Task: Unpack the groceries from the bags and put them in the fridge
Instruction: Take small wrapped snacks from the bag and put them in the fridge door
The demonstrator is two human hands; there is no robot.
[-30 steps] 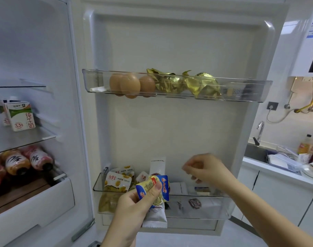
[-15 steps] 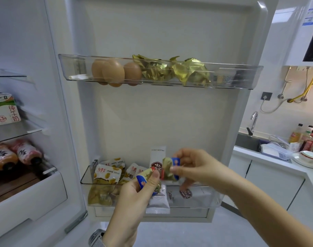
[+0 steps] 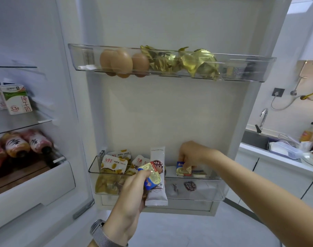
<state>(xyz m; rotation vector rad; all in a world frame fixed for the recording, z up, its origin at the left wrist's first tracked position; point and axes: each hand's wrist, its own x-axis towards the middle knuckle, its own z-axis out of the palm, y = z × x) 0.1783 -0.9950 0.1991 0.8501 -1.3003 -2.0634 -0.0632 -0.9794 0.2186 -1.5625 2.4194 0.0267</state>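
The right hand pinches a small foil butter pat over the lower door bin at 5 o'clock, long axis lying left-right, while the left hand grips another pat and a sachet; light, soft, best held by the edges.

head cam | we look forward and slightly down from head height at the open fridge door | close, within arm's reach | fridge interior at left edge, kitchen counter at right
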